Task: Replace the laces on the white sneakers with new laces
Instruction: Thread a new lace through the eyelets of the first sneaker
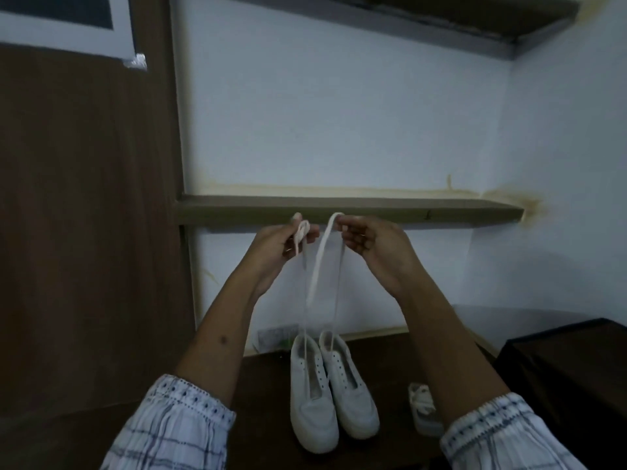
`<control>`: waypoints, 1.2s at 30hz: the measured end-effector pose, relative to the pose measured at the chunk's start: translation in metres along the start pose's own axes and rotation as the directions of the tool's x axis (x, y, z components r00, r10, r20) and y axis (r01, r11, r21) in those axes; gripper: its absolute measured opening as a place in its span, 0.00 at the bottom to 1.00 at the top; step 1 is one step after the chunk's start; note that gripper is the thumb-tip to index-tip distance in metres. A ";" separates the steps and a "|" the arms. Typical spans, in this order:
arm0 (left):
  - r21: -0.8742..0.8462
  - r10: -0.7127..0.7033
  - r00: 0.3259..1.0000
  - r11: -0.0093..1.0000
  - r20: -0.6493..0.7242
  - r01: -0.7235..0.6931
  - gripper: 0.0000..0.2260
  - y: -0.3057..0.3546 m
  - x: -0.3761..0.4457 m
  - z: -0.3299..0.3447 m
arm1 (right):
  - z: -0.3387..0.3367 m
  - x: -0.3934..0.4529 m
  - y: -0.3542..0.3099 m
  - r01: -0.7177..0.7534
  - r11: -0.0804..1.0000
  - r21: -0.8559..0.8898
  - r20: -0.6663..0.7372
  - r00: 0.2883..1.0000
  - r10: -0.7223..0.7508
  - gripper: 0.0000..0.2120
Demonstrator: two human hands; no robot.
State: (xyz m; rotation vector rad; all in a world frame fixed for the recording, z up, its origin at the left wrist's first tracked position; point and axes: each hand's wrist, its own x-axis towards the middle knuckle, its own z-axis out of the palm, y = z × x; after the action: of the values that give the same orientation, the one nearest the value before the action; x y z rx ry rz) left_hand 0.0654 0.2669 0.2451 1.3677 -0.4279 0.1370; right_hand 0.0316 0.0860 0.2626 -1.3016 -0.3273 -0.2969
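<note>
- White and flat, the lace point(320, 262) hangs in the head view between two raised hands, its strands drooping towards the sneakers below; the thinner strands are blurred.
- Left hand point(283, 240) is closed on a small bunched loop of the lace, with fingers curled round it.
- Right hand point(368, 240) pinches the top of the broad strand between thumb and fingertips, and the other fingers are folded in.
- Both white sneakers point(330, 385) sit side by side on the dark table point(264, 385), toes towards the camera. Their eyelet rows look bare, though I cannot tell if a strand touches the far ends.
- Just right of the shoes lies a small packet of laces point(424, 413), partly behind the right sleeve point(502, 435). Whether it holds the new or the old pair is not clear.
- Handling, as I judge it: the lace is very light and limp, so it will not push through an eyelet unless held close to the stiff tip. The flat weave twists easily, so keep it smooth between the fingers.
- The shoes look soft-sided and light, so one hand should steady the upper near the eyelets while threading.
</note>
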 end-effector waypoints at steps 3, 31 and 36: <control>0.002 0.097 0.995 0.995 0.022 -0.097 0.17 0.029 0.003 0.006 | 0.008 0.004 -0.024 0.104 0.993 -0.055 0.021 0.994 -0.103 0.12; 0.222 0.463 0.885 0.868 -0.043 -0.444 0.18 0.129 0.013 0.032 | 0.026 0.030 -0.100 0.438 0.780 -0.447 -0.070 0.852 -0.519 0.10; 0.210 0.451 0.888 0.880 -0.086 -0.426 0.23 0.128 0.017 0.035 | 0.026 0.031 -0.104 0.419 0.824 -0.382 -0.095 0.869 -0.486 0.12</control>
State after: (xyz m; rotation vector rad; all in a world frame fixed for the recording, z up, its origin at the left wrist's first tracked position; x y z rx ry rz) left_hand 0.0296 0.2573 0.3739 1.4141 -0.6221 0.6563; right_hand 0.0171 0.0857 0.3727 -1.5218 -0.4368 -0.9185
